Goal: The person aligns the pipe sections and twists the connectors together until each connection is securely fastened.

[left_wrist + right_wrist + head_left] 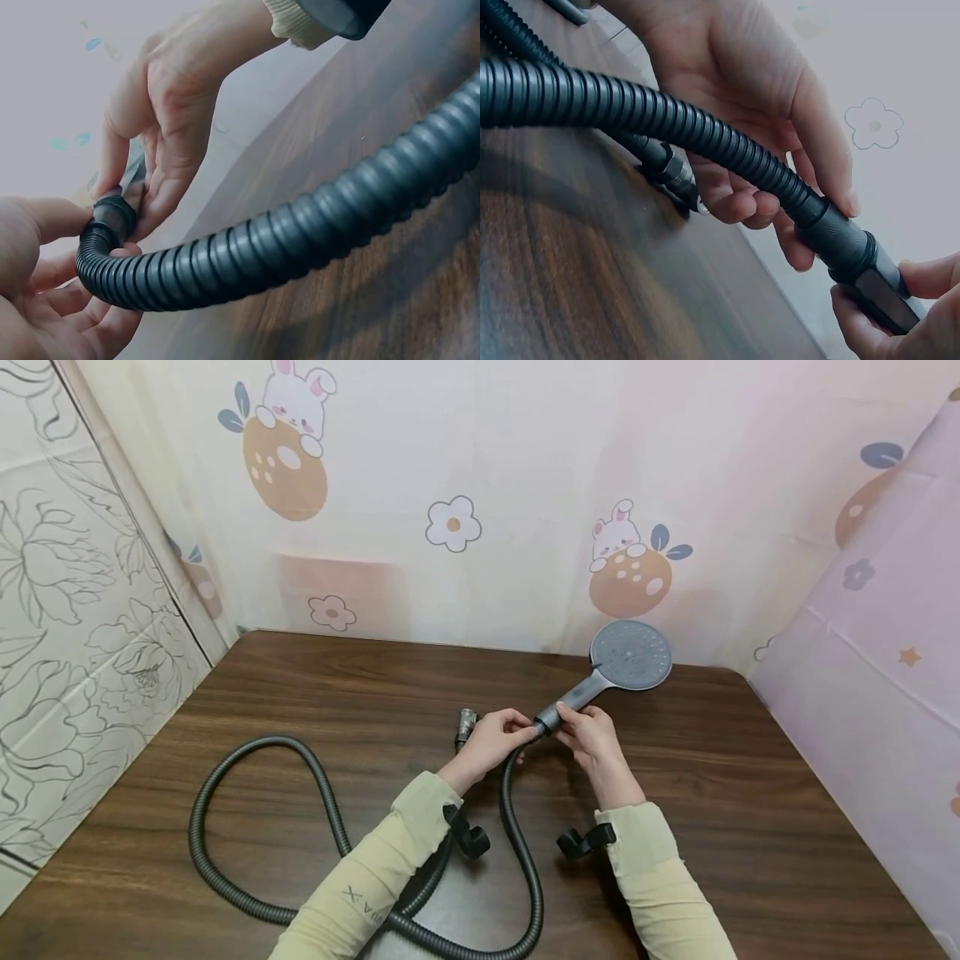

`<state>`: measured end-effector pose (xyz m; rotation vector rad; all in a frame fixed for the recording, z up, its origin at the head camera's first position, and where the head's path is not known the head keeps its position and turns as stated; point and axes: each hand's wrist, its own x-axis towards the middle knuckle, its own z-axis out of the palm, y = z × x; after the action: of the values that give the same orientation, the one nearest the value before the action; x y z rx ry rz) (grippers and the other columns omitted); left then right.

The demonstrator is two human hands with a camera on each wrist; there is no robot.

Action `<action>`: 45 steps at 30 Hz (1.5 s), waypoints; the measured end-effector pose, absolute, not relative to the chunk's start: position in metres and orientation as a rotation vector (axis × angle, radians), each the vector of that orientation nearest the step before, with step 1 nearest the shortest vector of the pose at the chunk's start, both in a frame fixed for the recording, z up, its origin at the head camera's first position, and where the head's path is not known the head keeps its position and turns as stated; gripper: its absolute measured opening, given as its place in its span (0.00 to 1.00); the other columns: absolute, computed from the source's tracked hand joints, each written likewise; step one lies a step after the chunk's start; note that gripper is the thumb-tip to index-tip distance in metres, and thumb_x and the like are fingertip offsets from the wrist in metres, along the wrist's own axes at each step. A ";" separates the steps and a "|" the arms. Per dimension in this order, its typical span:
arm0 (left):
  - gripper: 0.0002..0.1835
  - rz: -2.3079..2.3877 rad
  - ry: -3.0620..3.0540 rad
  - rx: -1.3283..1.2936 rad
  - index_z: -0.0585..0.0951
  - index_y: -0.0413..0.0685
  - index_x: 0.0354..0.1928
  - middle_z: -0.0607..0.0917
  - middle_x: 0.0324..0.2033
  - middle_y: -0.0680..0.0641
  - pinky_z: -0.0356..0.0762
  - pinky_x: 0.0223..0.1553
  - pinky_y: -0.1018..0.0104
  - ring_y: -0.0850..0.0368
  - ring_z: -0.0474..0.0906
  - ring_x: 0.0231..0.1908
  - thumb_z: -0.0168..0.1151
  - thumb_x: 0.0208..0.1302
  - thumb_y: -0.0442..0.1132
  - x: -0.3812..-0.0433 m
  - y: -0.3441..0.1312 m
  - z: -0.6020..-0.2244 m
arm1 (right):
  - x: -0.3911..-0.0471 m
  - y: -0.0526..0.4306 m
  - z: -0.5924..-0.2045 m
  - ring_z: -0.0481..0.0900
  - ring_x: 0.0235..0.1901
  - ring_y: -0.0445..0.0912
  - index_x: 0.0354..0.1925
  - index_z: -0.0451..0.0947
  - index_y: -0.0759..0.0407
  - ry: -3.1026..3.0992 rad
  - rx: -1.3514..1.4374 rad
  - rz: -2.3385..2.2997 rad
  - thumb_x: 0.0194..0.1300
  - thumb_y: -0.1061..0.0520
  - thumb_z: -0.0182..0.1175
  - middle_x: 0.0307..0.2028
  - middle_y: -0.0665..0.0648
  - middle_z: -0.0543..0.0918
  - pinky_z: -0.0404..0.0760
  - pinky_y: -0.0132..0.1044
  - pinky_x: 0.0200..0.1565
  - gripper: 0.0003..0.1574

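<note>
A grey shower head (pixel 630 656) with a round, dotted face lies toward the back right of the table, its handle angled down to the left. My right hand (pixel 592 743) pinches the lower end of that handle between thumb and fingers. Just left of it, my left hand (pixel 495 739) holds the end of the black ribbed hose (pixel 525 852) at its collar (pixel 840 236). Hose and handle meet end to end; how far they are engaged I cannot tell. The hose's other end, a metal connector (pixel 467 722), lies behind my left hand.
The hose loops widely over the left of the brown wooden table (pixel 750 827) and crosses itself near the front, partly under my left sleeve. A printed curtain (pixel 525 460) hangs behind the table's back edge. Black straps (pixel 468 835) circle both wrists.
</note>
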<state>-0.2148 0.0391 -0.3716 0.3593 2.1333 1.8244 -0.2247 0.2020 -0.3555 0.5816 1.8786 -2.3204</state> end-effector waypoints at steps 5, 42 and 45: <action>0.13 1.802 2.145 0.342 0.77 0.41 0.44 0.81 0.35 0.40 0.78 0.27 0.62 0.44 0.79 0.27 0.58 0.62 0.41 -0.222 0.043 -0.383 | -0.225 0.204 -0.357 0.76 0.32 0.36 0.53 0.58 0.68 1.879 0.601 -2.263 0.66 0.60 0.50 0.51 0.61 0.66 0.77 0.28 0.38 0.21; 0.12 1.752 2.142 0.332 0.77 0.44 0.43 0.83 0.32 0.44 0.73 0.27 0.66 0.58 0.77 0.24 0.58 0.62 0.43 -0.222 0.048 -0.393 | -0.227 0.207 -0.368 0.73 0.33 0.37 0.56 0.58 0.72 1.996 0.612 -2.121 0.67 0.55 0.49 0.50 0.60 0.66 0.76 0.26 0.35 0.27; 0.12 1.730 2.178 0.327 0.78 0.45 0.42 0.82 0.31 0.47 0.74 0.29 0.64 0.59 0.77 0.26 0.59 0.61 0.44 -0.223 0.048 -0.394 | -0.227 0.206 -0.370 0.74 0.33 0.37 0.54 0.59 0.71 1.989 0.603 -2.138 0.67 0.55 0.49 0.50 0.62 0.66 0.75 0.26 0.34 0.24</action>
<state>-0.2226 0.0484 -0.3943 0.3275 2.1777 1.7297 -0.2270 0.2057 -0.3696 0.6033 1.9894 -2.1377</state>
